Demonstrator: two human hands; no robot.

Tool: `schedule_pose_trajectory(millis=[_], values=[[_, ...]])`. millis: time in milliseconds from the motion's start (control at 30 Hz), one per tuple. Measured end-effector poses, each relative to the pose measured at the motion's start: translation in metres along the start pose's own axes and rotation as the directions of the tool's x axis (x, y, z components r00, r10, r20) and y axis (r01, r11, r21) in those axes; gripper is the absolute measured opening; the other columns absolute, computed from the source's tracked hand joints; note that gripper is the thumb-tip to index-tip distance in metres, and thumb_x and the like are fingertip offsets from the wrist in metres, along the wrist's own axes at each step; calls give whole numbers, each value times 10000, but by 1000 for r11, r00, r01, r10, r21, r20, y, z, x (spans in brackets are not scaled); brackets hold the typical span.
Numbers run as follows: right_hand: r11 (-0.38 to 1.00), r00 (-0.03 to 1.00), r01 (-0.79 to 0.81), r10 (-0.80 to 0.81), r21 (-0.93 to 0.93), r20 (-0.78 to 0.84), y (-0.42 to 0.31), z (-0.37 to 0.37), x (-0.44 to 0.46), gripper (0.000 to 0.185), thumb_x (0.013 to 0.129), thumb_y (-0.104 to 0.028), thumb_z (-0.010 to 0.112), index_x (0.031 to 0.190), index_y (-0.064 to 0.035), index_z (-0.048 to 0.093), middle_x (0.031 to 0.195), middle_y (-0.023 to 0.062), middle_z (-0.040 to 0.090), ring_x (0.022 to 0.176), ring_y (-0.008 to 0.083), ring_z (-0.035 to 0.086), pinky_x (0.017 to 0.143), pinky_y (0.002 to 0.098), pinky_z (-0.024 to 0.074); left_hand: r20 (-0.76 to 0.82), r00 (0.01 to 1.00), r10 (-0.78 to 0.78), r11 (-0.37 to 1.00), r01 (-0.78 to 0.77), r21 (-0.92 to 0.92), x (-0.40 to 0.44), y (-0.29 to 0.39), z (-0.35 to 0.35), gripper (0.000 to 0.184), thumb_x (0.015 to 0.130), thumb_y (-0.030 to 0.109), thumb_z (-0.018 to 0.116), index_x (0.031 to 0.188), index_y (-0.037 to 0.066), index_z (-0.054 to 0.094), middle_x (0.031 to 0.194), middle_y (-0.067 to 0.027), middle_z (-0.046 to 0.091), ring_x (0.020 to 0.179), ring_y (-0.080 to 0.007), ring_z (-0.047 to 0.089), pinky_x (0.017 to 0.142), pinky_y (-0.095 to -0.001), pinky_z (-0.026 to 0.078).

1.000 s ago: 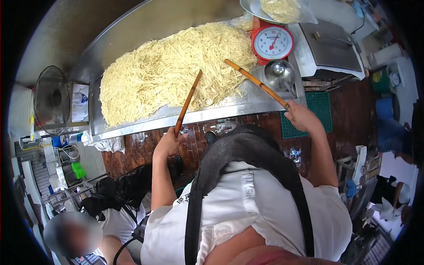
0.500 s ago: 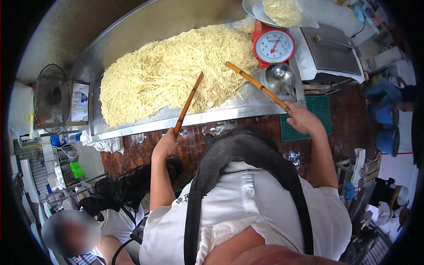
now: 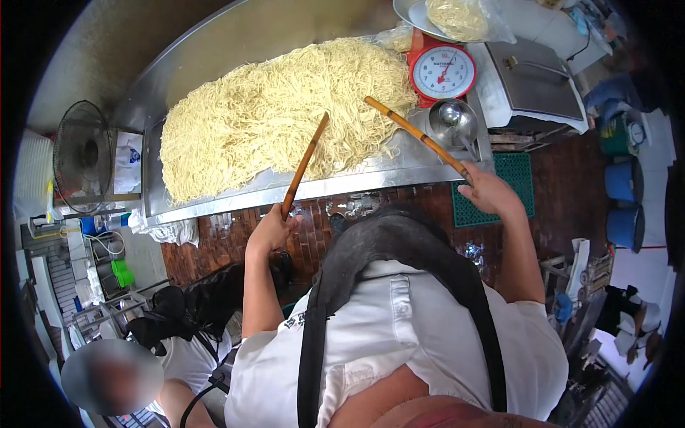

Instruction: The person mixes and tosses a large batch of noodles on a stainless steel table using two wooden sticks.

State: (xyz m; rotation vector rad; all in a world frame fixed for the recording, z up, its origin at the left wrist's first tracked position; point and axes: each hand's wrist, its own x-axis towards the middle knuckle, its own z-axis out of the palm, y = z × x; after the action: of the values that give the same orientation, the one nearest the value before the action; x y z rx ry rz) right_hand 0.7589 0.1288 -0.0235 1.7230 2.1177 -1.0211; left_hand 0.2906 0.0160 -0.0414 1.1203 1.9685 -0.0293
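Noodles [image 3: 242,128] look soft, slippery; left hand [image 3: 269,232] and right hand [image 3: 492,191] grip stiff-looking sticks [image 3: 305,166], fingers wrapped sensibly round near ends!

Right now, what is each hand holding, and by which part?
Left hand: a brown stick, by its near end. Right hand: a second stick, also by its near end.

Bright, even light over mid-frame; lamp or window itself not seen. Noodles [image 3: 285,118] pale, well lit, strands readable. Glare along front rim of steel desk [image 3: 385,179]; hard highlight in metal bowl [image 3: 462,128]. Glossy floor [image 3: 307,239] dark, throws back broken white glints. Back wall [image 3: 93,60] dim, brownish. Heavy fisheye: edges bow, corners black. Far-right background soft, patches washed out. Oval blur masks co-worker's head [image 3: 112,376], lower left.
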Motion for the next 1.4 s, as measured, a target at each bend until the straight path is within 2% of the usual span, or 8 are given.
schedule_pose_trajectory(millis=[100, 300, 433, 533, 633, 733, 933, 1400], values=[[997, 992, 68, -73, -45, -107, 4, 9, -2, 547, 967, -291, 632, 1392, -26, 412, 1080, 273, 684, 1034, 462, 647, 878, 533, 509, 4, 1000, 25, 1000, -25, 13, 1, -3, 2, 600, 929, 428, 716, 1242, -48, 527, 911, -247, 666, 770, -343, 685, 654, -443, 533], [999, 999, 33, -34, -37, -4, -1, 1, -1, 602, 969, -283, 627, 1447, -16, 377, 1077, 273, 684, 1044, 454, 647, 882, 530, 511, -38, 996, 79, 990, -74, 117, 9, -14, 6, 657, 905, 467, 730, 1257, -56, 542, 1058, -293, 669, 1010, -399, 664, 867, -456, 506], [997, 994, 59, -63, -45, -84, 3, 7, -2, 614, 971, -280, 625, 1467, -21, 372, 1076, 275, 683, 1052, 453, 644, 891, 526, 509, -11, 999, 45, 993, -44, 107, 5, -9, 4, 576, 944, 441, 683, 1229, -37, 536, 1078, -305, 678, 1040, -445, 661, 885, -482, 502], [999, 998, 27, -28, -20, -59, -3, 5, -4, 618, 967, -277, 633, 1471, -28, 376, 1091, 282, 676, 1056, 462, 636, 897, 526, 504, 10, 1000, 9, 997, -10, 83, 2, -4, 1, 587, 943, 446, 682, 1242, -38, 538, 1078, -309, 678, 1045, -446, 659, 883, -484, 500], [999, 997, 22, -24, -29, -72, -3, 6, -5, 615, 964, -276, 640, 1468, -38, 381, 1107, 292, 668, 1059, 470, 628, 893, 527, 499, -39, 994, 98, 989, -93, 111, 10, -16, 7, 587, 943, 444, 683, 1245, -38, 541, 1061, -304, 682, 1009, -435, 669, 854, -486, 503], [999, 999, 5, -8, -48, -53, -8, 3, -7, 615, 971, -290, 630, 1469, -32, 378, 1116, 290, 675, 1063, 451, 643, 894, 522, 506, -61, 991, 116, 986, -107, 131, 12, -19, 7, 611, 920, 438, 720, 1241, -51, 543, 997, -272, 677, 857, -358, 695, 743, -449, 538], [998, 998, 39, -41, -39, -53, -1, 8, -2, 622, 977, -294, 624, 1474, -24, 367, 1094, 259, 689, 1031, 445, 649, 874, 518, 509, 4, 1000, -3, 1000, 3, 8, 0, -2, 1, 557, 944, 426, 690, 1202, -45, 541, 905, -273, 685, 835, -404, 684, 756, -472, 510], [999, 999, 8, -10, -53, -45, -2, 14, 0, 635, 979, -299, 622, 1484, -22, 355, 1130, 278, 677, 1071, 457, 640, 906, 517, 507, -53, 990, 127, 988, -122, 96, 16, -26, 11, 578, 944, 442, 685, 1217, -44, 533, 932, -271, 682, 835, -408, 683, 739, -478, 508]])
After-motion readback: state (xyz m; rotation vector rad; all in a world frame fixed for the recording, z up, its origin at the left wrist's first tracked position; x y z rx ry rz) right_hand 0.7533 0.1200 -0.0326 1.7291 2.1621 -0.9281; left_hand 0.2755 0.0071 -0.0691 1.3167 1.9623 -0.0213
